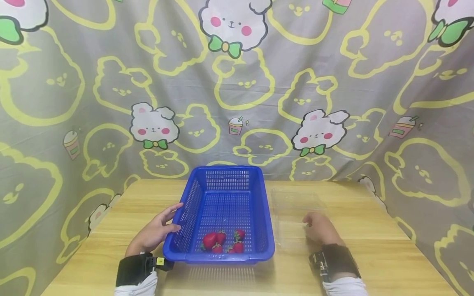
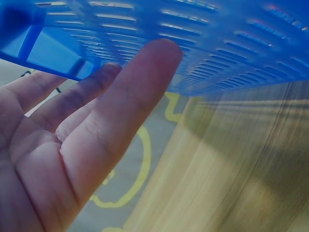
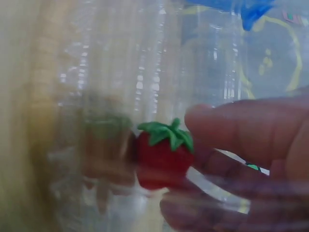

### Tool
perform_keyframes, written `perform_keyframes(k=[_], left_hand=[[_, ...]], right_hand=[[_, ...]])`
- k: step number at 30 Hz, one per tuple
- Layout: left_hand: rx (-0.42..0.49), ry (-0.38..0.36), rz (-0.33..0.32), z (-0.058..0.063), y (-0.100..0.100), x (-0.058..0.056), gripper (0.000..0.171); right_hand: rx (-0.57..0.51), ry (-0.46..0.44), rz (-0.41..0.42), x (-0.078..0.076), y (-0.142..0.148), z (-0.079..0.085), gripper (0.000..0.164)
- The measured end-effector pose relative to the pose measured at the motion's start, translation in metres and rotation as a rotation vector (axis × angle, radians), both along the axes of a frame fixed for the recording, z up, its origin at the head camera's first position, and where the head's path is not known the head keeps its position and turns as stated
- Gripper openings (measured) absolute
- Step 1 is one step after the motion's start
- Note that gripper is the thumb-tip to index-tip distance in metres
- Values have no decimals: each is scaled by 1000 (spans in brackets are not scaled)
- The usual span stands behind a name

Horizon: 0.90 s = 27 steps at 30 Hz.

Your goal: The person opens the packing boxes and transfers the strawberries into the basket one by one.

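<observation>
My left hand (image 1: 155, 230) is at the left side of a blue slotted basket (image 1: 262, 218). Its thumb and fingers are extended against the wall, also seen close up in the left wrist view. Several red strawberries (image 1: 209, 240) with green leaves lie at the basket's near end. To the right stands a clear plastic container (image 1: 285, 234), with my right hand (image 1: 320, 228) at its right side. Through the blurry clear plastic in the right wrist view, the right thumb and fingers pinch a strawberry (image 3: 163, 162). A dimmer strawberry-like shape beside it looks like a reflection.
Both things stand on a light wooden table (image 1: 385, 255). A grey patterned cloth (image 1: 259, 90) hangs behind the table and along both sides. The basket's far end is close to the back cloth, and the clear container sits just right of the basket.
</observation>
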<state>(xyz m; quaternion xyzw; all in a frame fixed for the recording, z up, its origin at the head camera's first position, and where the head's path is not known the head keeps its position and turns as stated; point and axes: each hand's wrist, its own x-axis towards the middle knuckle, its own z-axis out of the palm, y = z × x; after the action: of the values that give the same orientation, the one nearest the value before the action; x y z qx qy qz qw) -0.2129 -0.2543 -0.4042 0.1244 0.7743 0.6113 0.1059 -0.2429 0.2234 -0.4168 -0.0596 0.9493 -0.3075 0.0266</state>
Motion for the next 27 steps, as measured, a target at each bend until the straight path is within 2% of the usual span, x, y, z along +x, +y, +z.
perform_keyframes(k=[8, 19, 27], left_hand=[[10, 2, -16, 0, -1, 0, 69], [-2, 6, -9, 0, 0, 0, 69], [2, 6, -6, -1, 0, -1, 68]], right_hand=[[-8, -28, -16, -1, -1, -4, 30], [7, 22, -13, -4, 0, -5, 19], [-63, -11, -39, -5, -1, -1, 19]])
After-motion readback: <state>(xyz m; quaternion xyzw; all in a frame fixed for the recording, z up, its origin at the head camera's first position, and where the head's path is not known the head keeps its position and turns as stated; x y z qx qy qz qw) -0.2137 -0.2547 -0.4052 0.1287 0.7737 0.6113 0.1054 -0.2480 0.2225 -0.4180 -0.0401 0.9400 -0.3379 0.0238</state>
